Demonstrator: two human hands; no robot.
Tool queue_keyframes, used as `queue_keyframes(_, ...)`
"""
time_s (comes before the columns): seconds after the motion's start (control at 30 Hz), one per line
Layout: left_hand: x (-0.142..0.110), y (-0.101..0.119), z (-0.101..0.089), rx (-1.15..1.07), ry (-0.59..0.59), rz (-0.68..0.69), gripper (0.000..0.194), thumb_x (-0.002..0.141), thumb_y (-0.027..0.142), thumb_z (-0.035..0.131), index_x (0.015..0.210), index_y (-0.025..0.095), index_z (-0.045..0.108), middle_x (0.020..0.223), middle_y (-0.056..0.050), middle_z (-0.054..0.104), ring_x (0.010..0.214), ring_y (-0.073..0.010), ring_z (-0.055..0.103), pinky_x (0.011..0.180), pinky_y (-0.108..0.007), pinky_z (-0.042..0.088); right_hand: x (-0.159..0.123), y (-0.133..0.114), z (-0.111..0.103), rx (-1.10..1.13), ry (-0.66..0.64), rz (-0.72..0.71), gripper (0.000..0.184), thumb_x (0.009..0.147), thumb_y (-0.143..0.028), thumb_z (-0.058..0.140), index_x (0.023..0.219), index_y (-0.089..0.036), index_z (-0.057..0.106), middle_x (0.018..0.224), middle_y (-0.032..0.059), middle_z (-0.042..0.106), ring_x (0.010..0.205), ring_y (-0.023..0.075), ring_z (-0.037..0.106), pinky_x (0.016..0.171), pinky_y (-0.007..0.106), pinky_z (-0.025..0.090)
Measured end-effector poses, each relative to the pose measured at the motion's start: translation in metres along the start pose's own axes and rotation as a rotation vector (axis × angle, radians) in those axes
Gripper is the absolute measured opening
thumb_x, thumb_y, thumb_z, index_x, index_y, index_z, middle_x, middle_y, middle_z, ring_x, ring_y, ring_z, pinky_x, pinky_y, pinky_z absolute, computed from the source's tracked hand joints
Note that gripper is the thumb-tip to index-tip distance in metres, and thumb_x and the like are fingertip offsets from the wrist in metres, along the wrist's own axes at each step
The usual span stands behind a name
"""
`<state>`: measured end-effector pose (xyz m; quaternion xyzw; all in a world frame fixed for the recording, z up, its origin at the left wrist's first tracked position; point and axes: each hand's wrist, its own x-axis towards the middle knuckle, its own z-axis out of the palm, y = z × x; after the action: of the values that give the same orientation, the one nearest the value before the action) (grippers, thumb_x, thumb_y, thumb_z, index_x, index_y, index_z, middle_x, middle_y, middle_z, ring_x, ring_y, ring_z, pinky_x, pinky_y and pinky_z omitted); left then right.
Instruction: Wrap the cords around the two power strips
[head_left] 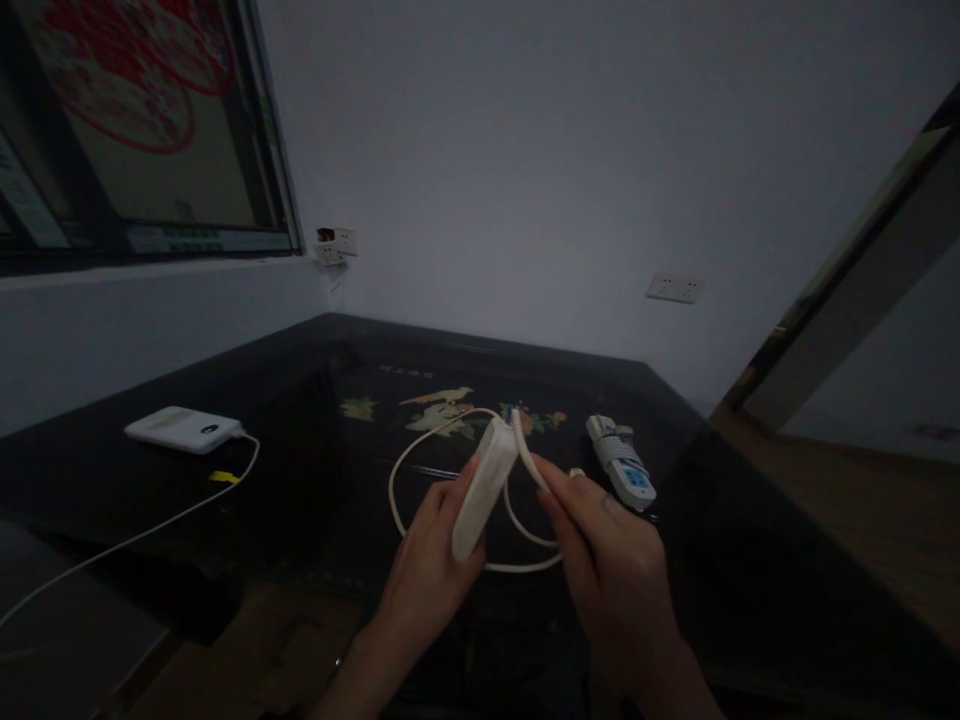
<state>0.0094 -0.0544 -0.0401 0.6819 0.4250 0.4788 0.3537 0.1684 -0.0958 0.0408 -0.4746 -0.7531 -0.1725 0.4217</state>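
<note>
Above the near part of the dark table, my left hand (431,545) is closed around a white power strip (486,488), held tilted with its narrow side towards me. A white cable (528,460) comes off the strip's far end, where a small blue spot shows. My right hand (611,550) pinches this cable close to that end; a ring is on one finger. The rest of the cable loops behind and below both hands. The strip's socket face is turned away and cannot be seen.
Right of my hands lies another white power strip (621,465) with its cord wound round it. At left, a white power bank (184,428) with a thin cable lies near a yellow scrap (223,477). The dark table (300,370) meets the wall, which carries a socket plate (673,288).
</note>
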Motion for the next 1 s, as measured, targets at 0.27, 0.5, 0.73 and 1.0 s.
queue_keyframes(0.27, 0.004, 0.000, 0.001, 0.079, 0.004, -0.064, 0.061, 0.071, 0.023, 0.063, 0.131, 0.027, 0.051, 0.102, -0.008, 0.055, 0.094, -0.0257, 0.053, 0.087, -0.039, 0.044, -0.006, -0.021, 0.032, -0.375, -0.075, -0.180, 0.034, 0.088, -0.006, 0.037, 0.108, -0.008, 0.064, 0.060, 0.0050, 0.061, 0.047, 0.0131, 0.053, 0.042, 0.026, 0.035)
queue_keyframes(0.5, 0.002, 0.004, 0.000, -0.057, -0.007, -0.036, 0.059, 0.074, 0.023, 0.063, 0.131, 0.027, 0.049, 0.117, -0.009, 0.057, 0.112, -0.0284, 0.051, 0.100, -0.042, 0.036, -0.018, -0.019, 0.038, -0.359, -0.110, -0.179, 0.040, 0.084, -0.003, 0.038, 0.118, -0.009, 0.058, 0.066, 0.0044, 0.063, 0.048, 0.0141, 0.053, 0.041, 0.027, 0.035)
queue_keyframes(0.73, -0.002, 0.008, 0.003, -0.086, -0.074, -0.070, 0.086, 0.079, 0.023, 0.060, 0.148, 0.027, 0.009, 0.130, -0.011, 0.055, 0.113, -0.0278, 0.056, 0.098, -0.045, 0.038, -0.025, -0.007, 0.040, -0.254, -0.114, -0.171, 0.039, 0.092, -0.010, 0.032, 0.124, -0.009, 0.055, 0.061, 0.0016, 0.060, 0.049, 0.0113, 0.053, 0.045, 0.024, 0.036)
queue_keyframes(1.0, -0.001, 0.011, 0.001, -0.245, -0.132, -0.040, 0.068, 0.086, 0.029, 0.054, 0.146, 0.027, 0.021, 0.145, -0.008, 0.040, 0.132, -0.0263, 0.038, 0.109, -0.041, 0.028, -0.025, -0.002, 0.044, -0.136, -0.184, -0.178, 0.033, 0.094, -0.016, 0.039, 0.120, -0.013, 0.059, 0.067, 0.0025, 0.065, 0.053, 0.0112, 0.058, 0.048, 0.023, 0.038)
